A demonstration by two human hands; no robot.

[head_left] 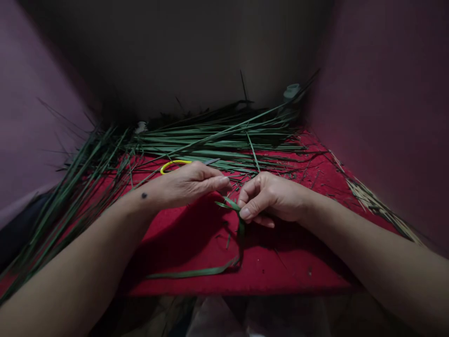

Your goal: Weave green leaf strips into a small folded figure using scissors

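Observation:
My right hand [268, 196] pinches a green leaf strip [241, 229] between thumb and bent fingers. Short ends of the strip poke out to the left of the pinch, and its long tail hangs down and curves left along the cloth. Just left of it, my left hand [199, 180] is held with fingers stretched out, the tips close to the strip's short ends. Nothing shows in its grip, though the undersides of the fingers are hidden. Behind the left hand lie scissors with a yellow handle [171, 164], their blades [212, 161] pointing right.
Long green leaves [210, 135] lie across the back of the red cloth [280, 262], with more along the left side [80, 187]. Pale thin stalks [379, 206] run along the right edge. A whitish container [291, 91] stands at the back right. Leaf scraps are scattered about.

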